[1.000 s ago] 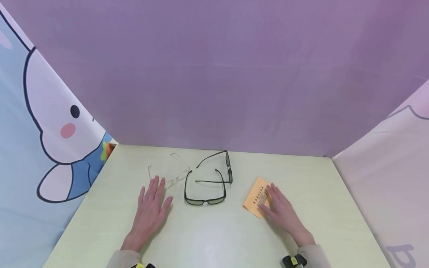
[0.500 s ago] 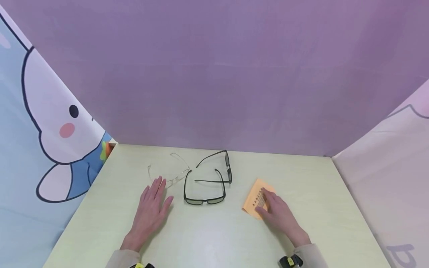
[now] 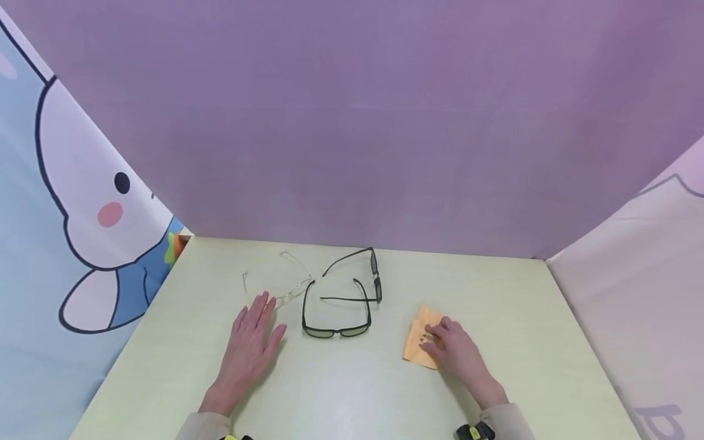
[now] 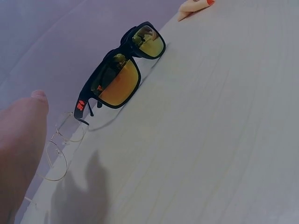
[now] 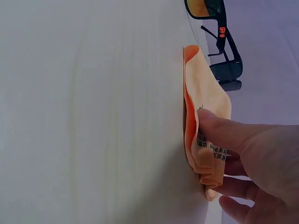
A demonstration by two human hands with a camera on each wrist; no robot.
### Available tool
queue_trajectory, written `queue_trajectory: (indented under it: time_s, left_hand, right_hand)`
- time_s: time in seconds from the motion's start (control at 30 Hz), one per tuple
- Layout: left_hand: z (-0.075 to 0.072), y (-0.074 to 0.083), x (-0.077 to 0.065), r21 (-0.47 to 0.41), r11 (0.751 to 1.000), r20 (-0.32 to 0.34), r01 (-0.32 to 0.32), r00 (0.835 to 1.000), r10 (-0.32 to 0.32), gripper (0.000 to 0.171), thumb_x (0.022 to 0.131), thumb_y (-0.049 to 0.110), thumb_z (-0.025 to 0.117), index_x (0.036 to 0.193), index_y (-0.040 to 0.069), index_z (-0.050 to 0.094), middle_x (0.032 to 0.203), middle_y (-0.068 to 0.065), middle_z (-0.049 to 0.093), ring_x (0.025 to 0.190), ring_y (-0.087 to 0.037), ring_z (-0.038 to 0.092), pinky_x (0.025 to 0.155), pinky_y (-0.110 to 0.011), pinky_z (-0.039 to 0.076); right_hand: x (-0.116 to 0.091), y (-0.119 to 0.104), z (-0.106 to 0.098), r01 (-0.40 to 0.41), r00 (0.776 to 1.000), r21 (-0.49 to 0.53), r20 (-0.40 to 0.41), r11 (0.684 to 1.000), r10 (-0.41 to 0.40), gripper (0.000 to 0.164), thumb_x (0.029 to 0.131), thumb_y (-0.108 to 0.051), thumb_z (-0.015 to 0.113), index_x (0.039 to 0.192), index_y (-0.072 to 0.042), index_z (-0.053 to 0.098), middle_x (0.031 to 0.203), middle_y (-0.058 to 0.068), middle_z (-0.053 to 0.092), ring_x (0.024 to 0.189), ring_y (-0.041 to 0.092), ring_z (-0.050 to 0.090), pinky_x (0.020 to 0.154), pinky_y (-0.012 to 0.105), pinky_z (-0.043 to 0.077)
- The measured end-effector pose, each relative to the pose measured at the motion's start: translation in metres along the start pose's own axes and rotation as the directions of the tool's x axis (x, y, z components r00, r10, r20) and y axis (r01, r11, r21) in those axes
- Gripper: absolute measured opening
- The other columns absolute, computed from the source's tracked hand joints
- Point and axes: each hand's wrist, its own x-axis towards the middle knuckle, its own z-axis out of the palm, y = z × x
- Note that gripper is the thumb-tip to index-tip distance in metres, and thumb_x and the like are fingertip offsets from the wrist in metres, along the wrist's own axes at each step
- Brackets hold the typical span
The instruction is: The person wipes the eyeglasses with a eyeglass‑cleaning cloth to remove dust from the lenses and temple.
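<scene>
My right hand [image 3: 459, 351] pinches a folded orange cleaning cloth [image 3: 417, 342] with dark printed lettering. In the right wrist view the cloth [image 5: 205, 88] bunches into folds between thumb and fingers, its lower layers close over the table. My left hand [image 3: 247, 348] lies with straight fingers on the left of the table, fingertips beside thin wire-rimmed glasses [image 3: 291, 294]. Between the hands, black-framed sunglasses [image 3: 337, 332] stand with their temples spread. Behind them is a second dark-framed pair [image 3: 377, 287], one temple crossing over the first pair in this view.
The pale wooden table [image 3: 341, 391] ends at a purple curtain [image 3: 352, 134] at the back. A cartoon-printed cloth [image 3: 104, 244] hangs along the left side, and a pale pink one [image 3: 638, 275] along the right.
My right hand has drawn its fingers together on the cloth, which has wrinkled, turned and slid slightly nearer. The left hand and the glasses stay nearly where they were.
</scene>
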Motion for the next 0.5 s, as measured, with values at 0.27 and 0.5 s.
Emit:
queue_trajectory:
  time_s: [0.27, 0.5]
  left_hand:
    - [-0.005, -0.001, 0.001, -0.008, 1.0, 0.009, 0.011, 1.0, -0.01, 0.062, 0.108, 0.034, 0.051, 0.155, -0.004, 0.038, 0.165, -0.021, 0.031, 0.152, -0.038, 0.029, 0.127, -0.052, 0.017]
    - [-0.01, -0.004, 0.005, -0.004, 1.0, 0.031, 0.01, 0.999, -0.01, 0.062, 0.108, 0.035, 0.051, 0.155, -0.005, 0.038, 0.165, -0.022, 0.032, 0.152, -0.039, 0.029, 0.123, -0.056, 0.021]
  right_hand:
    - [-0.003, -0.011, 0.0, -0.028, 1.0, 0.017, 0.006, 0.999, 0.028, 0.009, 0.084, -0.011, 0.085, 0.087, -0.012, 0.077, 0.081, -0.011, 0.05, 0.078, 0.008, 0.046, 0.063, 0.023, 0.047]
    - [-0.006, -0.011, 0.002, 0.006, 0.997, -0.004, -0.072, 1.0, -0.006, 0.011, 0.082, -0.009, 0.086, 0.086, -0.012, 0.076, 0.082, -0.01, 0.058, 0.076, 0.008, 0.057, 0.065, 0.025, 0.055]
